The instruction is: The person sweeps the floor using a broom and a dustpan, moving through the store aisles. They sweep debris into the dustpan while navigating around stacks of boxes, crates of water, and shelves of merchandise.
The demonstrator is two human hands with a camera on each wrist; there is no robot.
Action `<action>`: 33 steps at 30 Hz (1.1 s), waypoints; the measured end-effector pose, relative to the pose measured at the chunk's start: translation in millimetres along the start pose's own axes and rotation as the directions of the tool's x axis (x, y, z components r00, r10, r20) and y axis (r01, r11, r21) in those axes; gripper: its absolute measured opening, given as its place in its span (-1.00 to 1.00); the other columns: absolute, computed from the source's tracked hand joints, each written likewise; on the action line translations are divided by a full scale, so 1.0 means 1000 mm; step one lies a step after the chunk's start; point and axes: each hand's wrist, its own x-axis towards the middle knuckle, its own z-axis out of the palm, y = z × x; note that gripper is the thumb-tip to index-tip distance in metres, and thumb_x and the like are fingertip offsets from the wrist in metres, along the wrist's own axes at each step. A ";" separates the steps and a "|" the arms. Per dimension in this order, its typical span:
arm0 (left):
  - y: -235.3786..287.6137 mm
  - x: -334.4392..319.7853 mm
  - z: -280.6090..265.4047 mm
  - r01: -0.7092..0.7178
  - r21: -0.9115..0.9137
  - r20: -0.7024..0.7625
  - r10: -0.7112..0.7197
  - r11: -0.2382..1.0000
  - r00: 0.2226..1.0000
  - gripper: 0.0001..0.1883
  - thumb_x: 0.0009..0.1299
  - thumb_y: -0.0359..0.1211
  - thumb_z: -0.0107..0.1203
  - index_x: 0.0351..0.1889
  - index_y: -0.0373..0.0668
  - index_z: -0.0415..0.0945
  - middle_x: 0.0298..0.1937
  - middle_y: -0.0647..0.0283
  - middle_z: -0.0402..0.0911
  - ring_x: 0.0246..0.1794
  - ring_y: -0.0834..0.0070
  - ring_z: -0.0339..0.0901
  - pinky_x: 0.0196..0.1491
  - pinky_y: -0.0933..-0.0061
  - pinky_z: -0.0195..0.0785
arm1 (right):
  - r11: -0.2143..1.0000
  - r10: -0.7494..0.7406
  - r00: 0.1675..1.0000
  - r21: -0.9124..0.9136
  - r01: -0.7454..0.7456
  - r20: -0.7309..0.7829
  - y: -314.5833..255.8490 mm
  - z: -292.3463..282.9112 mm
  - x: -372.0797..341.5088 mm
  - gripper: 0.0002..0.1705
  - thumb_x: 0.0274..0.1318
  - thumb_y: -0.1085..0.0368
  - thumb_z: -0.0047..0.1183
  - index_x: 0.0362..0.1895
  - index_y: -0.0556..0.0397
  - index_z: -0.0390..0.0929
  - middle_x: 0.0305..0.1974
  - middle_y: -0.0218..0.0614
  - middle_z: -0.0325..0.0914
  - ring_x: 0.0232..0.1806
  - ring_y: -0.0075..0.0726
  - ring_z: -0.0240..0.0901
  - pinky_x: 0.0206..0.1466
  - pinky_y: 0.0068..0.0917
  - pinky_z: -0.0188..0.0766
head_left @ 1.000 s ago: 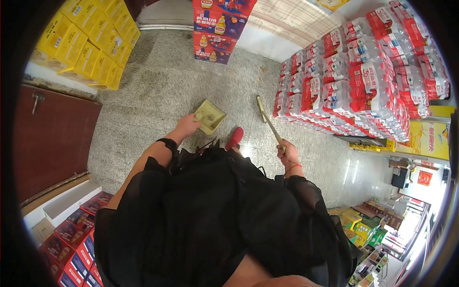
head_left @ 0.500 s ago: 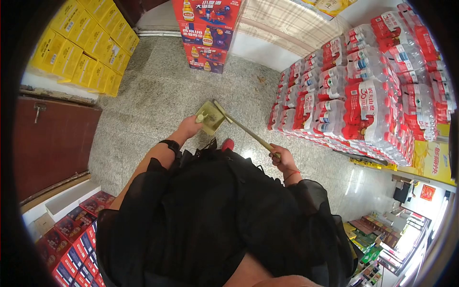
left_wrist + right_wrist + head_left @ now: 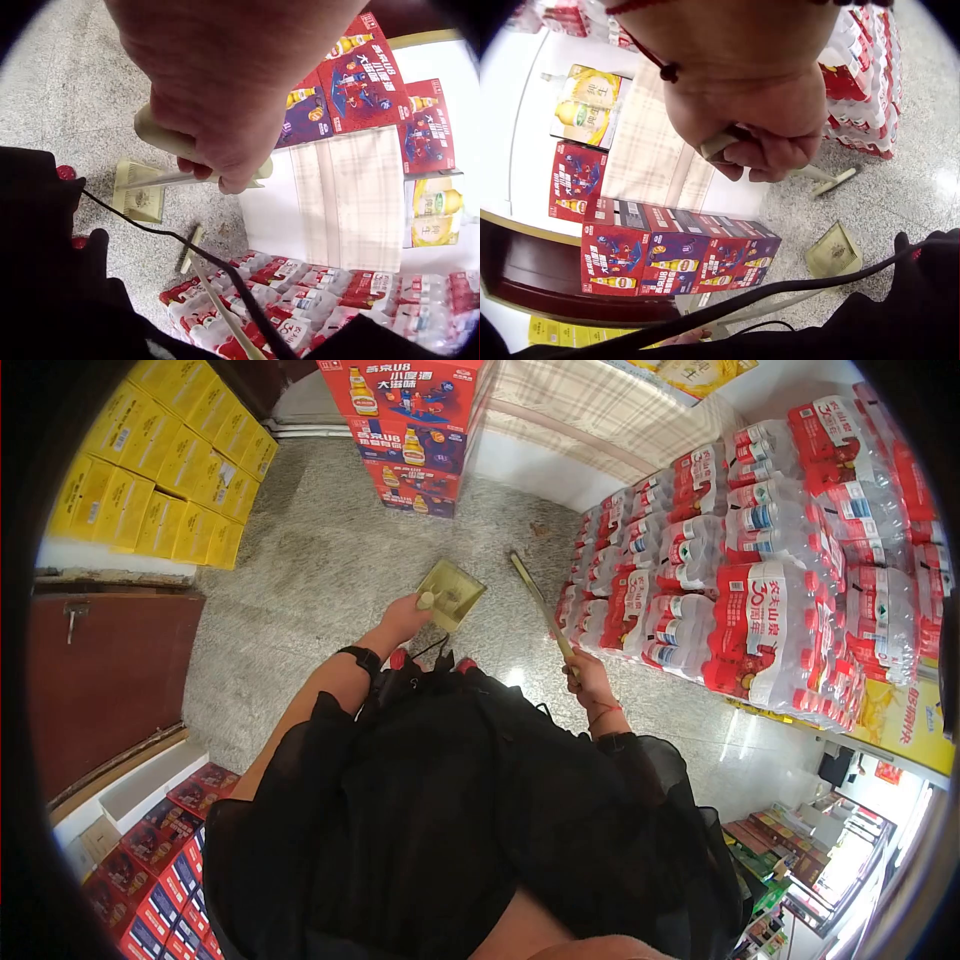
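A pale yellow-green dustpan [image 3: 452, 596] lies on the floor, its upright handle gripped at the top by the left hand [image 3: 405, 618]. In the left wrist view that hand [image 3: 232, 82] curls round the handle's end, with the pan [image 3: 139, 190] far below. The right hand [image 3: 588, 676] holds the stick of a broom [image 3: 541, 606]. In the right wrist view the fingers of the right hand [image 3: 757, 127] wrap round the stick, and the broom head [image 3: 835, 181] is on the floor a little apart from the dustpan [image 3: 835, 251].
Shrink-wrapped bottle packs [image 3: 765, 630] are stacked at the right. Red and blue beer boxes [image 3: 415, 435] stand ahead, yellow boxes [image 3: 160, 460] at the back left. A brown door [image 3: 110, 670] is at the left, with more red boxes [image 3: 165, 835] below it.
The broom head swung left to the dustpan, then back right, away from it. The dustpan has shifted slightly right. Both hands keep their grips, and the beer boxes appear nearer.
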 end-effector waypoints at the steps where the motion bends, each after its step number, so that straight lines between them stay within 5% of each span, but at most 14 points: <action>1: 0.004 0.010 0.001 0.000 -0.006 0.007 0.000 1.000 1.000 -0.56 0.12 -0.09 0.04 -0.19 -0.25 0.46 -0.23 -0.06 0.53 -0.17 0.03 0.46 -0.11 0.19 0.32 | 1.000 0.008 1.000 0.003 -0.009 0.015 -0.003 0.002 0.005 -0.65 -0.04 0.37 -0.09 -0.07 0.08 0.35 -0.61 -0.42 0.28 -0.80 -0.66 0.01 -0.77 -0.68 -0.10; 6: 0.014 0.082 0.006 0.023 -0.067 0.036 -0.021 0.997 0.999 -0.48 0.13 -0.04 0.07 -0.19 -0.34 0.45 -0.23 -0.10 0.53 -0.14 0.03 0.46 -0.09 0.20 0.31 | 0.999 0.035 0.999 0.020 -0.036 0.005 -0.044 0.025 0.009 -0.71 -0.05 0.35 -0.06 -0.16 0.09 0.34 -0.64 -0.47 0.25 -0.80 -0.65 -0.01 -0.77 -0.67 -0.10; 11: 0.043 0.136 -0.030 -0.054 -0.094 0.154 0.069 0.994 0.986 -0.45 0.14 -0.02 0.08 -0.18 -0.38 0.43 -0.19 -0.13 0.51 -0.12 0.02 0.45 -0.07 0.23 0.29 | 0.975 0.058 0.998 0.216 -0.057 0.002 -0.088 0.030 0.016 -0.37 -0.01 0.31 -0.12 0.22 0.12 0.12 -0.58 -0.45 0.27 -0.78 -0.68 -0.03 -0.73 -0.70 -0.08; 17: 0.048 0.201 -0.065 -0.115 -0.090 0.268 0.135 0.989 0.954 -0.45 0.16 -0.04 0.09 -0.17 -0.40 0.41 -0.17 -0.14 0.50 -0.12 0.01 0.44 -0.09 0.21 0.29 | 0.998 -0.013 0.987 0.060 0.023 -0.163 -0.158 0.071 0.013 -0.43 -0.05 0.34 -0.10 0.14 0.18 0.25 -0.59 -0.42 0.31 -0.76 -0.67 0.04 -0.73 -0.72 -0.09; 24: 0.070 0.250 -0.068 -0.080 -0.142 0.310 0.121 0.987 0.943 -0.43 0.18 -0.05 0.07 -0.09 -0.39 0.35 -0.16 -0.15 0.49 -0.10 0.03 0.44 -0.09 0.21 0.29 | 0.988 -0.109 0.990 -0.124 0.097 -0.093 -0.249 0.120 0.035 -0.41 -0.01 0.32 -0.12 0.19 0.17 0.21 -0.57 -0.43 0.33 -0.74 -0.68 0.07 -0.74 -0.71 -0.07; 28: 0.081 0.278 -0.056 -0.080 -0.207 0.288 0.138 0.975 0.948 -0.42 0.17 -0.02 0.06 -0.11 -0.41 0.36 -0.15 -0.14 0.49 -0.09 0.04 0.44 -0.09 0.20 0.28 | 0.985 -0.116 0.992 -0.134 0.109 -0.044 -0.297 0.140 0.047 -0.53 0.00 0.25 -0.11 0.05 0.12 0.33 -0.56 -0.45 0.34 -0.72 -0.70 0.07 -0.73 -0.72 -0.08; 30: 0.089 0.290 -0.041 0.028 -0.310 0.279 0.063 0.950 0.958 -0.49 0.26 -0.01 -0.03 -0.21 -0.36 0.41 -0.42 0.13 0.46 -0.41 0.35 0.41 -0.30 0.32 0.25 | 0.990 -0.128 0.992 -0.067 0.127 -0.016 -0.321 0.147 0.053 -0.64 0.00 0.19 -0.10 -0.11 0.06 0.41 -0.56 -0.44 0.34 -0.72 -0.70 0.04 -0.73 -0.72 -0.11; 33: 0.099 0.305 -0.025 0.010 -0.421 0.290 0.124 0.907 0.949 -0.45 0.31 0.05 -0.14 -0.18 -0.35 0.39 -0.47 0.22 0.40 -0.48 0.46 0.31 -0.36 0.37 0.21 | 0.988 -0.144 0.989 -0.052 0.145 0.035 -0.351 0.145 0.070 -0.67 0.01 0.16 -0.11 -0.14 0.03 0.42 -0.57 -0.43 0.33 -0.74 -0.70 0.00 -0.73 -0.71 -0.12</action>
